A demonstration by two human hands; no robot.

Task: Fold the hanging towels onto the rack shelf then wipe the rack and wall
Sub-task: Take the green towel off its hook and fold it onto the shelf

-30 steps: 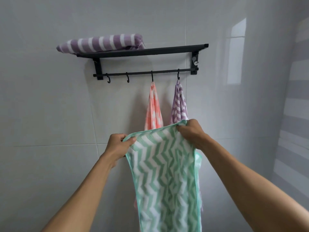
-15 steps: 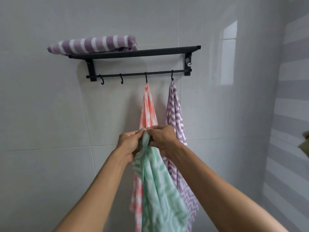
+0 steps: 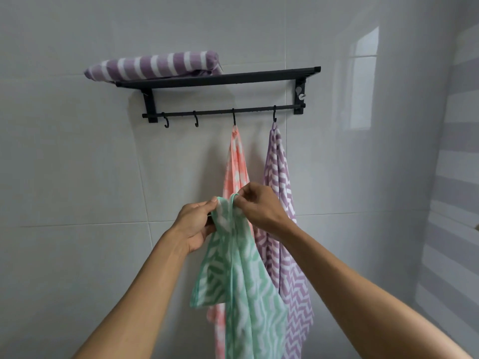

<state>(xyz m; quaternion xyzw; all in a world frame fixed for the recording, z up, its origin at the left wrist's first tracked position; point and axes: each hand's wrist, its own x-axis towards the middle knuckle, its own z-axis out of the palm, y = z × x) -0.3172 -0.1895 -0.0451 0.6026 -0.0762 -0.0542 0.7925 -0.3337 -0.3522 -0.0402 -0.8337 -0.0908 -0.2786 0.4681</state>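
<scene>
At the centre of the view, both hands meet over the top edge of a green zigzag towel point(image 3: 241, 281). The left hand point(image 3: 194, 225), at about 9 o'clock from that edge, has its thumb and fingers curled around the bunched cloth. The right hand point(image 3: 259, 206), at about 2 o'clock from the edge, pinches the green hem between thumb and fingertips. From the two grips the towel hangs down toward 6 o'clock in loose folds and runs off the bottom of the frame.

Behind the hands, a pink towel point(image 3: 236, 161) hangs from the third hook of the black rack point(image 3: 220, 78), and a purple zigzag towel point(image 3: 278, 177) hangs from the fourth hook just to its 3 o'clock side. Both drape down the wall point(image 3: 77, 177) behind the green one, partly hidden by it and by the right forearm. The two hooks point(image 3: 181, 122) toward 9 o'clock on the rail carry nothing.

Up at 12 o'clock, the rack shelf holds a folded purple-and-white striped towel point(image 3: 155, 64) at its 9 o'clock end, with the towel overhanging that end of the shelf. Pale glossy tiles cover the wall, and a bright window reflection point(image 3: 363, 79) shows at about 2 o'clock. A striped grey surface point(image 3: 456, 177) fills the 3 o'clock edge.
</scene>
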